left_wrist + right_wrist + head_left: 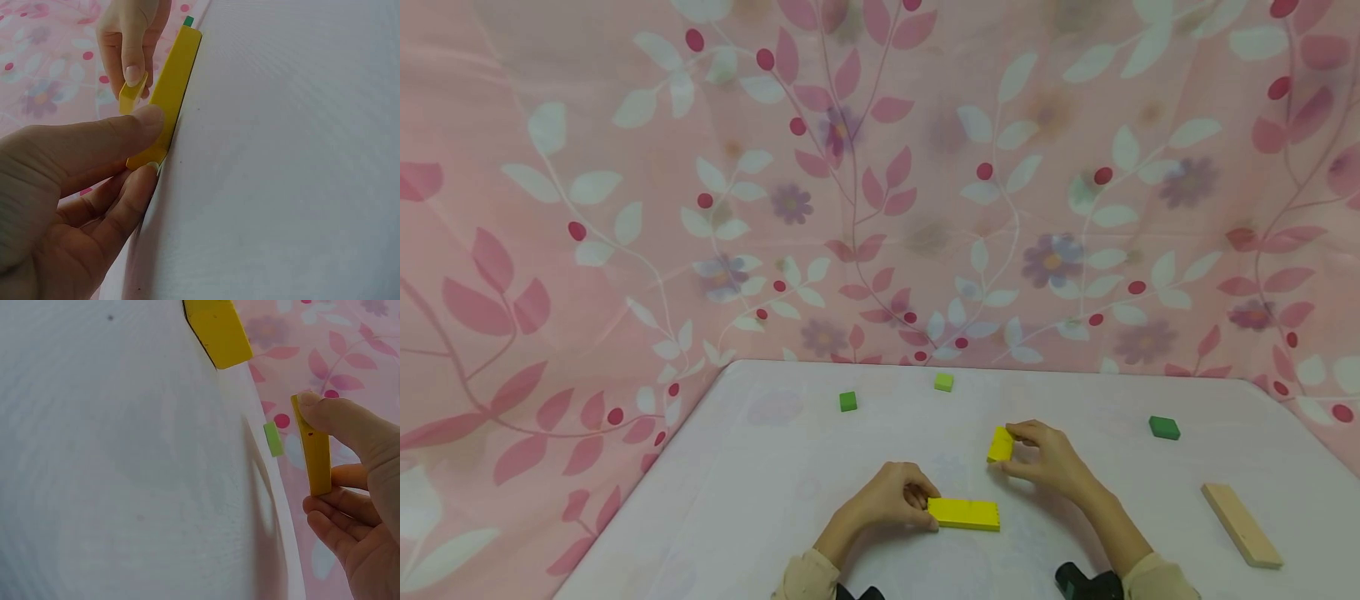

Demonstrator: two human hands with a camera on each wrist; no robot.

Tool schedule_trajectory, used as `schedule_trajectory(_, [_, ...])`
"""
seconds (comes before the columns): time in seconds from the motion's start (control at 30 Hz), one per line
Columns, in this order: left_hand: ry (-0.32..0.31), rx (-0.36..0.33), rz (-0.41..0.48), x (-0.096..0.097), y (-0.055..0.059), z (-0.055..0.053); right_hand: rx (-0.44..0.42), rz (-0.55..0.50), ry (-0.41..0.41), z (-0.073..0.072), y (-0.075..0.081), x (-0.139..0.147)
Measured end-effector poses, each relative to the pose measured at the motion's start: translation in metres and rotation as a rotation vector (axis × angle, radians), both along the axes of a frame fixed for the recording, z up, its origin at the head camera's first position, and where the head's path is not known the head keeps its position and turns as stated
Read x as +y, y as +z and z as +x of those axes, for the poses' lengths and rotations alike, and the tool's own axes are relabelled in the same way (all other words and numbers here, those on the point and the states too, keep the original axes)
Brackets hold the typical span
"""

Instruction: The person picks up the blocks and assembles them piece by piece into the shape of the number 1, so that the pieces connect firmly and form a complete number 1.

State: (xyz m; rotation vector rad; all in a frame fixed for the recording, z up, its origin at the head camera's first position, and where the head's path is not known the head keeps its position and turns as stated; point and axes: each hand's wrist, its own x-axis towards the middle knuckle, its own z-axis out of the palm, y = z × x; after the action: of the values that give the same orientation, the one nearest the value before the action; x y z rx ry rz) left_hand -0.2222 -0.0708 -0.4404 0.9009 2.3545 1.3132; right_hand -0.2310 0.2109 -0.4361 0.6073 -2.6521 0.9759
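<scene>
My left hand (pixel 889 497) pinches the left end of a long yellow block (pixel 966 515), which lies lengthwise across the white surface. In the left wrist view the thumb presses on one face of this long block (pixel 174 87) and the fingertips are at its lower edge. Farther back and to the right, my right hand (pixel 1054 461) grips a shorter yellow block (pixel 999 447) by its ends. The right wrist view shows the short block (pixel 314 447) spanned between thumb and fingers, with a small dark spot on its face.
Behind the hands are a green cube (pixel 847 402) and a light green cube (pixel 943 382). To the right, a dark green block (pixel 1164 427) and a plain wooden plank (pixel 1242 527) lie on the white-covered table (pixel 722 500). A pink floral cloth (pixel 880 192) hangs behind the table.
</scene>
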Motion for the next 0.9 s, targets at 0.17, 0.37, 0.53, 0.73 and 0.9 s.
schedule_trajectory(0.17, [0.000,-0.005,0.007,0.000,-0.001,0.000,-0.016,-0.014,0.017,-0.001,0.000,-0.002])
schedule_trajectory(0.37, [0.008,-0.011,0.011,0.000,-0.001,0.000,-0.030,-0.022,0.034,-0.002,-0.003,-0.004])
schedule_trajectory(0.53, [0.012,-0.016,0.010,0.001,-0.001,0.001,-0.044,-0.022,0.045,-0.002,-0.003,-0.006])
schedule_trajectory(0.73, [0.008,-0.006,0.012,0.000,-0.001,0.001,-0.064,-0.018,0.050,-0.002,-0.003,-0.009])
schedule_trajectory(0.9, [0.009,-0.005,0.016,0.000,-0.001,0.001,-0.080,-0.009,0.061,-0.002,-0.001,-0.011])
